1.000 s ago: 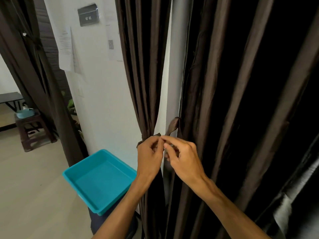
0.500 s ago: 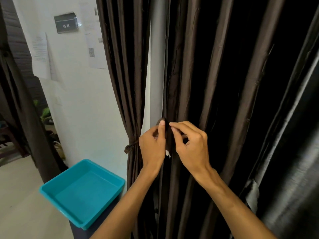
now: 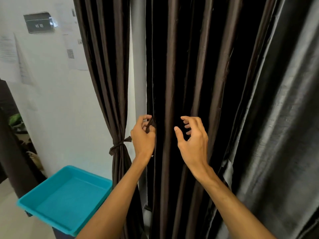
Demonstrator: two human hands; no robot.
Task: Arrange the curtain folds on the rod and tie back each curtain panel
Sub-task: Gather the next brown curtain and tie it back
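Note:
A dark brown curtain panel (image 3: 107, 69) hangs at the left, gathered and bound by a knotted brown tie-back (image 3: 119, 146). A second, wider dark brown panel (image 3: 203, 83) hangs loose in long folds in front of me. My left hand (image 3: 144, 135) pinches a brown fabric tie strip (image 3: 150, 125) at this panel's left edge. My right hand (image 3: 192, 137) hovers just in front of the folds, fingers spread and curled, holding nothing.
A turquoise plastic tray (image 3: 65, 199) sits low at the left, close under my left forearm. The white wall (image 3: 57, 100) carries papers and a dark sign (image 3: 38, 23). A grey shiny sheet (image 3: 284, 135) hangs at the right. A grey pillar (image 3: 138, 66) stands between the panels.
My view shifted right and closer to the loose panel. My right hand let go of the tie strip and moved right, fingers spreading. My left hand kept its hold on the strip.

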